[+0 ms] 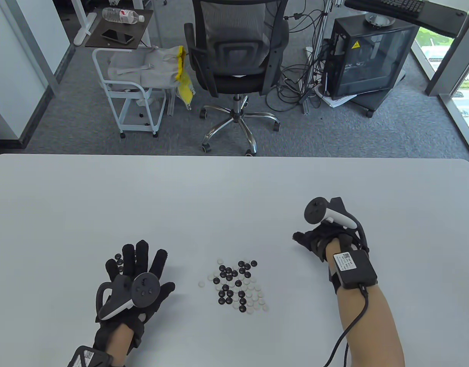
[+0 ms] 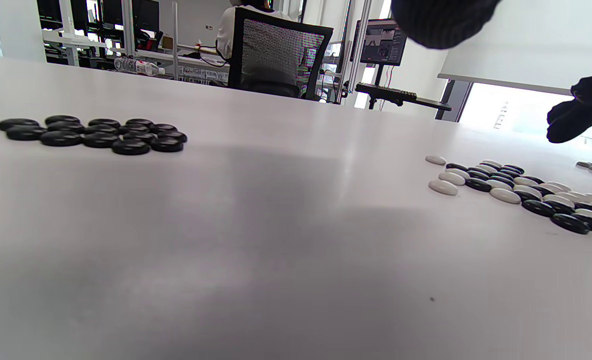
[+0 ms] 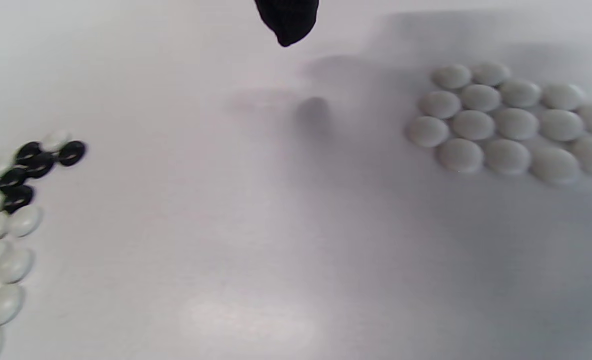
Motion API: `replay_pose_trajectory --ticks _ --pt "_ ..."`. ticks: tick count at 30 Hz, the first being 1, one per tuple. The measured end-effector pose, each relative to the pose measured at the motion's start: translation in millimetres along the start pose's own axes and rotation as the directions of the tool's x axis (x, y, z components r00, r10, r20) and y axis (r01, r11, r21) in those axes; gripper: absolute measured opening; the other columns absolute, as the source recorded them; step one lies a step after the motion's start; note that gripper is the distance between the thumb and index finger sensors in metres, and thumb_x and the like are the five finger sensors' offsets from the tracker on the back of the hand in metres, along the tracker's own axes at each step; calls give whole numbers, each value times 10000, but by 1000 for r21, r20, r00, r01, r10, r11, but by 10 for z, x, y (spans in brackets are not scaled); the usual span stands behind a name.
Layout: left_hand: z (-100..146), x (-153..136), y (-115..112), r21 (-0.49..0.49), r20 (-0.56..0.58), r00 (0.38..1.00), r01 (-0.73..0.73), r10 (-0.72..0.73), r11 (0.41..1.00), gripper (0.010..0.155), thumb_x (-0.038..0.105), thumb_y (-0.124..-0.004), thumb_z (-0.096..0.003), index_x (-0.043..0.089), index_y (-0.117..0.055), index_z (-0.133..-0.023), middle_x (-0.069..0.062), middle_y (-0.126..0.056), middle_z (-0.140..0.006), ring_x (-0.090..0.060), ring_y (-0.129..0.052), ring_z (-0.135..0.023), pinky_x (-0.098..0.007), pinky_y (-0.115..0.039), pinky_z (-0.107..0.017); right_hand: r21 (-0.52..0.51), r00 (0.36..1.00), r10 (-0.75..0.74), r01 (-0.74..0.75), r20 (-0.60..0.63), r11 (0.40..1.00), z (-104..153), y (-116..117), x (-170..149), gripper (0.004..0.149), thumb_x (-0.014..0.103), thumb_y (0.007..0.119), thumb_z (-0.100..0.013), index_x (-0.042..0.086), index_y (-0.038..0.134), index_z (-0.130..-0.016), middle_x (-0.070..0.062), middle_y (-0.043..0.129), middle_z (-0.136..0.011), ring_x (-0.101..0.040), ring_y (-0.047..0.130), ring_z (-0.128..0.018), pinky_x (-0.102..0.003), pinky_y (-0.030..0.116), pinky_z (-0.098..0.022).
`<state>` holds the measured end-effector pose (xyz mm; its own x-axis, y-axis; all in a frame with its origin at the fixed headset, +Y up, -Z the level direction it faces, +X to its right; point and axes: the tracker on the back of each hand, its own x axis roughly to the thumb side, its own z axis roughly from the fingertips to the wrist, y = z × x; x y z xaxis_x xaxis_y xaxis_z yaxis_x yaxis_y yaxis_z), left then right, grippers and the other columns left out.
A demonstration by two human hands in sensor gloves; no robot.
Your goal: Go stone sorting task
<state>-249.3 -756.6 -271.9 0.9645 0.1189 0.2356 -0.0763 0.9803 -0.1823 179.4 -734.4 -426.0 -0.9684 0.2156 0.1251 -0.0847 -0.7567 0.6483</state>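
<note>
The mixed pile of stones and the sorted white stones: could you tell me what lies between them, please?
Only bare table, as the right wrist view shows: mixed pile at its left, white stones at its right, with one gloved fingertip hanging above the gap.

White stones [image 3: 505, 122] hidden under right hand [image 1: 322, 239]

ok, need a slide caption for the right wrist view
Right wrist view: sorted white stones at right, mixed pile at left, one gloved fingertip above bare table.
</note>
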Motion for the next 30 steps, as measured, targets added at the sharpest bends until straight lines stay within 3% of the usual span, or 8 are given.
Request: replay_pose_trajectory --ticks 6,13,23,28,30 --pt "1 5 -11 -5 -4 1000 6 -6 1000 805 563 -555 -587 215 -142 -1185 -277 139 -1132 -554 157 -961 -832 -12 -530 41 956 88 -103 281 994 -45 149 928 705 502 499 -625 37 611 -1143 -438 107 -1128 -681 -20 -925 -917 115 -542" --pt "1 -1 -6 0 -2 1000 -2 2 1000 804 562 -556 -588 214 -143 -1185 -276 140 -1132 -553 158 -960 -832 -10 -529 83 910 118 -164 397 983 -209 397 1487 706 505 495 -623 50 568 -1157 -435 80 -1123 -684 -33 -917 -918 116 -543" --pt "7 -13 1 10 3 1000 -12 12 1000 805 563 -555 -587 216 -141 -1185 -276 141 -1132 -553 160 -960 -832 -9 -529 142 911 54 -122 409 982 -486 614 1638 700 505 493 -620 74 512 -1172 -437 44 -1108 -682 -49 -904 -918 112 -543" --pt "14 -16 2 10 3 1000 -12 12 1000 807 563 -555 -588 213 -140 -1186 -279 141 -1131 -555 158 -960 -833 -11 -528 96 946 55 -90 321 991 -539 463 1458 696 504 493 -619 76 533 -1166 -432 60 -1111 -676 -47 -907 -916 108 -546" --pt "17 -21 6 12 2 1000 -16 16 1000 806 562 -555 -588 214 -142 -1185 -278 140 -1131 -554 158 -960 -832 -10 -529 87 970 46 -69 238 994 -533 344 1237 702 505 494 -619 61 563 -1158 -429 71 -1115 -675 -45 -910 -916 108 -546"
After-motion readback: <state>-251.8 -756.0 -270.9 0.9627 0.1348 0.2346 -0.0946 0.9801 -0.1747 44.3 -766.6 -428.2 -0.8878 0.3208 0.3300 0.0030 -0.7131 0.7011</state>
